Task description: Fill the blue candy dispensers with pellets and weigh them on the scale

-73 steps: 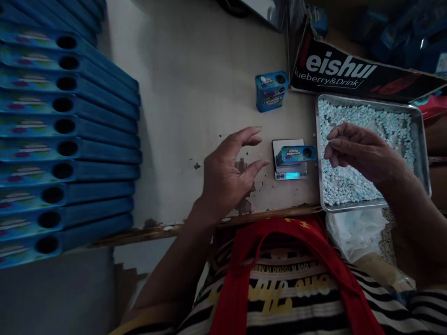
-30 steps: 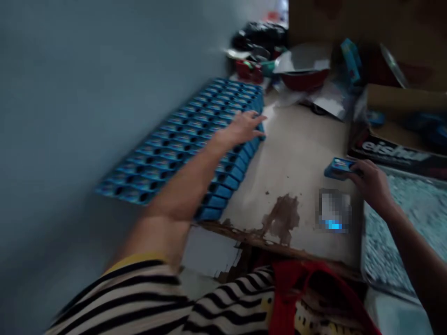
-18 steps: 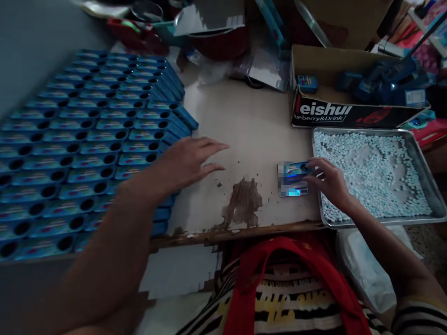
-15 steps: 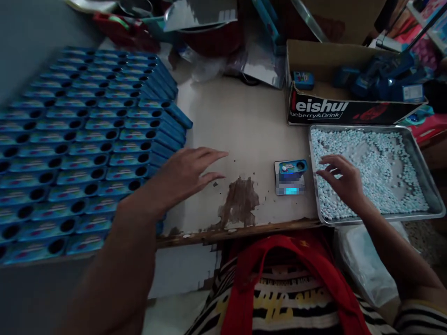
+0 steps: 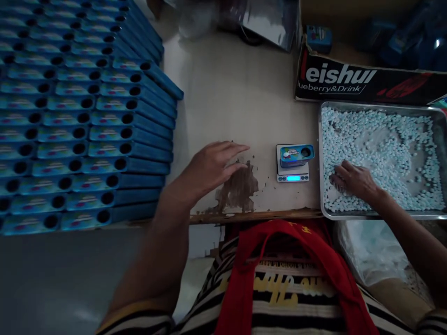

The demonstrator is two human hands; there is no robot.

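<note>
My left hand (image 5: 221, 160) hovers over the table, thumb and fingers apart, with nothing between them. To its right a small digital scale (image 5: 292, 178) with a lit blue display bears a blue box (image 5: 292, 154) lying on it, its round dark hole toward the right. My right hand (image 5: 358, 180) reaches into a metal tray (image 5: 321, 158) of small pale blue and white candies (image 5: 380, 135). Its fingers are curled down among the candies, and the fingertips are partly hidden.
Rows of blue boxes (image 5: 108, 135) with round holes stand packed along the left side. A cardboard carton (image 5: 335, 81) holding more blue boxes stands behind the tray. Plastic bags (image 5: 197, 18) lie at the back. The wooden front edge (image 5: 258, 215) of the table is worn.
My right hand has gone from above the tray's left rim down into the candies. My left hand has moved right, away from the rows of boxes. The camera view has shifted downward.
</note>
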